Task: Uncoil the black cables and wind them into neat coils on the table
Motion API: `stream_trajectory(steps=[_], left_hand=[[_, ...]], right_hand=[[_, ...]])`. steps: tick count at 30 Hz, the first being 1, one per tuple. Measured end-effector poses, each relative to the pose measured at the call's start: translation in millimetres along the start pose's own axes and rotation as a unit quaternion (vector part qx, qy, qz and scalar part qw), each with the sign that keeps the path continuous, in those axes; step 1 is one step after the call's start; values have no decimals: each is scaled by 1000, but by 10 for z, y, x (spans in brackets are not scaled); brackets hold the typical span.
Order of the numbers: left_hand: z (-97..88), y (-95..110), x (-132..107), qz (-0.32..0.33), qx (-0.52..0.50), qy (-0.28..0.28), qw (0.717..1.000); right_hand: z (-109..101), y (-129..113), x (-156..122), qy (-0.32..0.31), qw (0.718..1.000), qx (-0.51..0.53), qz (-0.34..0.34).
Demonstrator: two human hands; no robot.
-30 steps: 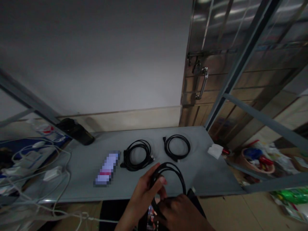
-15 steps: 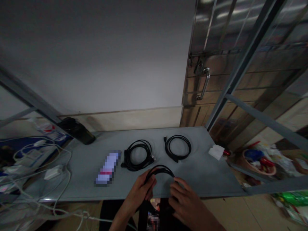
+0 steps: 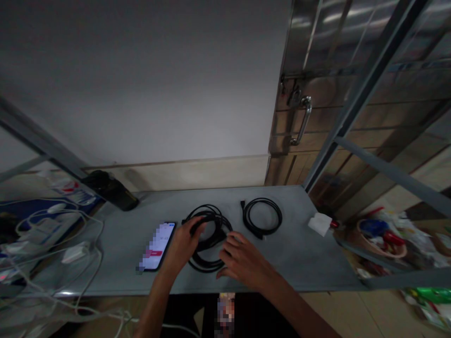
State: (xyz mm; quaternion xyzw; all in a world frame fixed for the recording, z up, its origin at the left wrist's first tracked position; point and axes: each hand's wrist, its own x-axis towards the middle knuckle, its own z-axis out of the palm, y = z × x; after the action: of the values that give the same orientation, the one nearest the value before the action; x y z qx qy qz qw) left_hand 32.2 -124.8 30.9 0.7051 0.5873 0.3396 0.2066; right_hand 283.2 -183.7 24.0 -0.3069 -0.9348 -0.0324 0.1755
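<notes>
My left hand (image 3: 185,241) is closed on the left side of a black coiled cable (image 3: 207,268). My right hand (image 3: 241,260) grips the right side of the same coil, its fingers curled and partly hiding it. This coil overlaps another black coiled cable (image 3: 206,206) on the table, so their loops are hard to tell apart. Farther right, a third cable coil (image 3: 263,216) lies flat, its plug end pointing up and left. A lit phone (image 3: 160,246) lies left of my left hand, its screen partly blurred.
The grey table (image 3: 303,263) borders a white wall. A black bottle (image 3: 112,190) lies at the back left, near tangled white cords (image 3: 98,253) and a white adapter (image 3: 75,252). Crumpled white paper (image 3: 320,223) rests at the right edge. Metal posts (image 3: 366,94) rise beside the table.
Both hands have moved forward and left with the held cable coil, from the table's front edge to over the coil lying on the table. The camera view has shifted slightly.
</notes>
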Motion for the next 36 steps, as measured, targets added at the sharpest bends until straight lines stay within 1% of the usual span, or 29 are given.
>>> stream_trajectory(steps=[2, 5, 8, 11, 15, 17, 19, 21, 23, 26, 31, 36], left_hand=[[0, -211, 145, 7, 27, 21, 999], [63, -495, 243, 11, 48, 29, 998], [157, -698, 237, 4, 60, 45, 997], [236, -805, 189, 1, 67, 60, 996], [287, -844, 137, 9, 62, 68, 996], [293, -865, 130, 10, 71, 80, 994], [288, -905, 135, 5, 84, 86, 993], [275, -950, 152, -7, 82, 64, 994], [260, -975, 177, -18, 71, 28, 997], [254, -940, 228, -8, 78, -5, 997], [321, -813, 337, 26, 136, -12, 990], [415, -782, 388, 39, 118, -18, 992]], right_hand=[[102, 85, 219, -9, 1000, 0, -7], [311, 187, 421, -31, 999, 12, -13], [525, 248, 484, -50, 998, 39, -17], [670, 262, 479, -38, 998, 52, -1], [734, 268, 495, -22, 998, 49, 42], [742, 292, 521, -22, 998, 52, 40], [749, 332, 546, -33, 998, 57, 22], [756, 377, 560, -46, 997, 60, 6], [760, 412, 564, -52, 997, 61, 3], [762, 434, 570, -57, 996, 65, 0], [756, 440, 599, -67, 995, 71, 3], [741, 462, 514, -31, 996, 78, -5]])
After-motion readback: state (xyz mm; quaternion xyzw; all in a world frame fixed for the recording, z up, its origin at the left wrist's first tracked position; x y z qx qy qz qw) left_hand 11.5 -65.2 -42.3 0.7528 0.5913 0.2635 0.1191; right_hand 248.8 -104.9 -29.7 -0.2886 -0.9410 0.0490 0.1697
